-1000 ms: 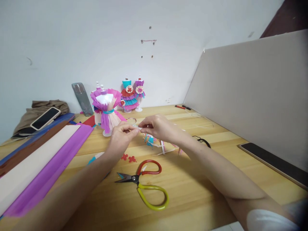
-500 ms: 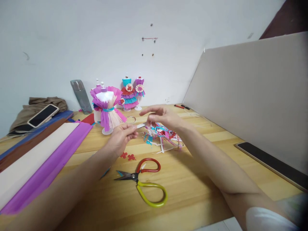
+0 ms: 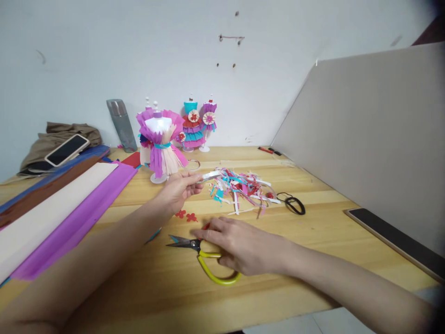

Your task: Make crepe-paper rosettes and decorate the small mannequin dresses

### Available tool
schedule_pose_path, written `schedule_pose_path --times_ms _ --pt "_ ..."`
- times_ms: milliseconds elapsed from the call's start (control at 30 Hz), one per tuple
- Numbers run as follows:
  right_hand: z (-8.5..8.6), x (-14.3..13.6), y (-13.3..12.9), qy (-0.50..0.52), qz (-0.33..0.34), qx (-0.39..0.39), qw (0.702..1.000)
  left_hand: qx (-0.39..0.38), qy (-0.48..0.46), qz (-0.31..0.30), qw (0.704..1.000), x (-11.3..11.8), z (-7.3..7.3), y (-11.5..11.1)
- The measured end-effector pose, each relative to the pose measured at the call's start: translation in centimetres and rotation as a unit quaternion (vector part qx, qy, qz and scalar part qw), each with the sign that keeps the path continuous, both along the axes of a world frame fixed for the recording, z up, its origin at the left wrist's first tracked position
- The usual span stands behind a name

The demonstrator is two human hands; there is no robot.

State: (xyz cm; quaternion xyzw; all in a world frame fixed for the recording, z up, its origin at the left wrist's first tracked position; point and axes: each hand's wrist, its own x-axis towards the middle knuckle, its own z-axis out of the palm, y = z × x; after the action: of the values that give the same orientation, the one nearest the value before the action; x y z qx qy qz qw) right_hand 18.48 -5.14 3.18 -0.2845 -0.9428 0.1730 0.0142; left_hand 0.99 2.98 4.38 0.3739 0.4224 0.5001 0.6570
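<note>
My left hand (image 3: 182,189) pinches a small shiny whitish strip (image 3: 211,175) between thumb and fingers, above the table at the edge of a heap of paper scraps (image 3: 239,185). My right hand (image 3: 239,243) lies over the scissors (image 3: 193,244), its fingers curled about the red handle, most of which they hide. The yellow handle shows below the hand, and the dark blades lie parted, pointing left. Two red paper flowers (image 3: 191,217) lie between my hands. Behind my left hand stands a dress form (image 3: 162,139) in purple, pink and cream crepe paper with a blue band.
More dressed forms (image 3: 192,127) stand by the wall, near a grey bottle (image 3: 122,125). Crepe paper sheets (image 3: 69,199) and a phone (image 3: 67,150) lie at left. At right are a black hair tie (image 3: 295,204), a dark flat device (image 3: 392,241) and a pale partition (image 3: 375,130).
My right hand has come away from the strip and down onto the scissors. My left hand keeps hold of the strip. The view has shifted slightly, and the hair tie now shows.
</note>
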Motion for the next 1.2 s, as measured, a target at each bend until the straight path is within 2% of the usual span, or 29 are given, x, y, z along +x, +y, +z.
schedule_pose_path --times_ms 100,200,267,367,433,467,567,633,800,1033,1200 --pt "0.2 0.6 -0.1 0.011 -0.011 -0.035 0.999 -0.013 -0.007 -0.003 1.000 0.0 -0.2 0.1" --pt "0.4 2.2 0.9 0.093 -0.027 -0.171 0.980 -0.016 -0.013 -0.010 1.000 -0.2 -0.6 0.3" --pt "0.0 3.4 1.8 0.202 -0.032 -0.291 0.935 -0.010 -0.021 -0.014 1.000 -0.3 -0.8 0.5" --pt "-1.1 4.3 3.2 0.378 -0.019 -0.420 0.825 -0.006 -0.036 -0.016 0.999 -0.4 -0.9 0.6" --pt "-1.7 4.3 3.8 0.454 -0.020 -0.472 0.755 -0.011 -0.041 -0.013 0.999 -0.4 -0.9 0.6" --pt "-1.8 4.1 3.9 0.476 -0.025 -0.491 0.730 -0.013 -0.043 -0.013 0.999 -0.3 -0.9 0.6" --pt "-1.6 3.6 3.7 0.513 -0.055 -0.521 0.680 -0.016 -0.053 -0.009 0.998 -0.2 -0.7 0.5" --pt "-1.3 3.5 3.4 0.511 -0.092 -0.537 0.665 -0.019 -0.059 -0.007 0.998 -0.1 -0.6 0.4" --pt "-0.9 3.6 3.1 0.470 -0.162 -0.569 0.655 -0.008 -0.068 -0.004 0.998 0.0 -0.7 0.3" --pt "-1.0 3.1 3.3 0.465 -0.174 -0.576 0.650 -0.007 -0.068 -0.028 0.997 0.2 -1.2 0.1" --pt "-1.9 2.7 3.7 0.473 -0.159 -0.571 0.652 -0.009 -0.077 -0.047 0.996 0.6 -1.5 -0.2"
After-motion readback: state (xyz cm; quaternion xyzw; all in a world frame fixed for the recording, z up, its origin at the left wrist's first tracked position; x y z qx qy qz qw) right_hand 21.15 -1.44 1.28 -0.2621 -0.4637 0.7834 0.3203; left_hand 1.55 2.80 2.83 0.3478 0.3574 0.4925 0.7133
